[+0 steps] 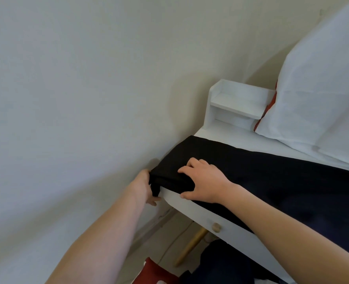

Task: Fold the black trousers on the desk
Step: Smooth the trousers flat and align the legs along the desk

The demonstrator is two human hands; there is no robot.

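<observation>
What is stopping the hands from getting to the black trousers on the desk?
Nothing visible. Both hands are already on the black trousers: the left hand grips the end hanging over the corner of the desk, and the right hand presses flat on top. The big white pillow sits farther back.

I am seeing the trousers (pixel 272 173) showing as matt black woven cloth, soaking up light. The desk (pixel 200 210) is looking like smooth white painted board with a faint sheen, its drawer knob (pixel 216 227) and leg (pixel 192 249) reading as pale bare wood (unvarnished, as far as I can tell). The pillow (pixel 321 95) is wearing soft, creased white cloth.
</observation>
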